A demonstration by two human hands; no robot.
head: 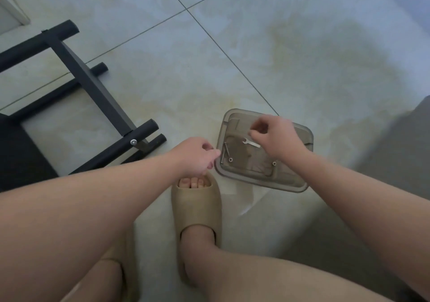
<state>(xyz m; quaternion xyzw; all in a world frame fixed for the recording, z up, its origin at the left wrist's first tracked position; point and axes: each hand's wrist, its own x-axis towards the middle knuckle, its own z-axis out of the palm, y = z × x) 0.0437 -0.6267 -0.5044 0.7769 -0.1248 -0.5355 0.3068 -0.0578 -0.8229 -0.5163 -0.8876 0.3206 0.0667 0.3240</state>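
Pale marbled floor tiles, black metal frame

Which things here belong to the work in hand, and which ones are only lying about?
In the job: the tray with its small wrench, bolts and washers, under the right hand; the black metal frame.
Just there: the slipper on the foot; the grey thing at the right edge.

This looks like a home, with flat-pack assembly spread out on the floor. Glossy marble-pattern floor tiles with dark grout lines fill the view. Bare feet in beige slide slippers stand at 6 o'clock. A black metal furniture frame lies at 9 o'clock. Near the middle, toward 3 o'clock, a clear plastic box holds a small wrench and bolts.
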